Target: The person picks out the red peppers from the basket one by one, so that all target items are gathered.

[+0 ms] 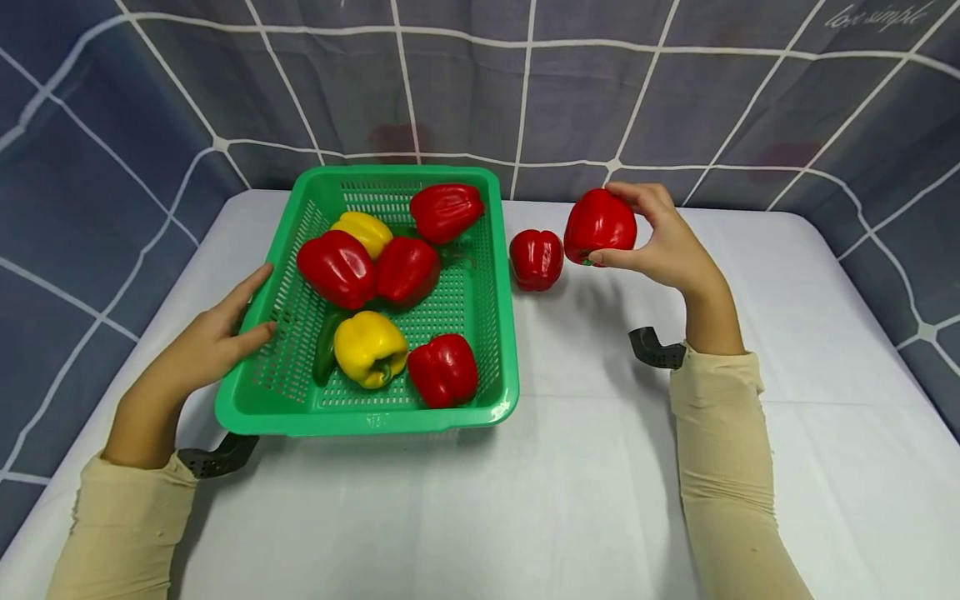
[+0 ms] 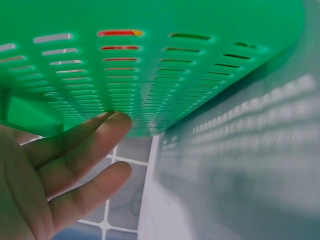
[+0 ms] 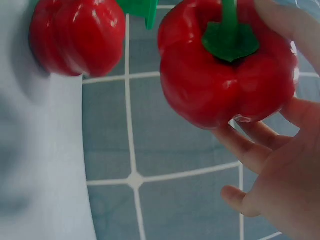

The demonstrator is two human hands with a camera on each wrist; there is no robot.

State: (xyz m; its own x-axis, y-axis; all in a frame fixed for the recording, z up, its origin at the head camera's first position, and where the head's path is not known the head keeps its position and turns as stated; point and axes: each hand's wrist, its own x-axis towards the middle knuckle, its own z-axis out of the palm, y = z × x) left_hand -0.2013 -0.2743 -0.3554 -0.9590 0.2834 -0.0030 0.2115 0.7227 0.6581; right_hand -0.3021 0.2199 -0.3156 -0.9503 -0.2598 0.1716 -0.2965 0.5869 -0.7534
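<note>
My right hand [image 1: 660, 237] grips a red bell pepper [image 1: 600, 225] above the table, thumb near its green stem and fingers around the far side. Just left of it, another red bell pepper [image 1: 536, 260] sits on the white table beside the basket. My left hand [image 1: 225, 333] holds the left rim of a green plastic basket [image 1: 510, 367], thumb over the rim and fingers along the outside of the slotted wall. Inside lie several red bell peppers [image 1: 444, 371], two yellow bell peppers [image 1: 370, 350] and a long green vegetable [image 1: 327, 346], partly hidden.
A white cloth covers the table [image 1: 600, 500]. Dark grey-blue curtain [image 1: 465, 100] with white grid lines stands close behind the basket and along both sides. Black wrist mounts [image 1: 656, 348] stick out from both forearms.
</note>
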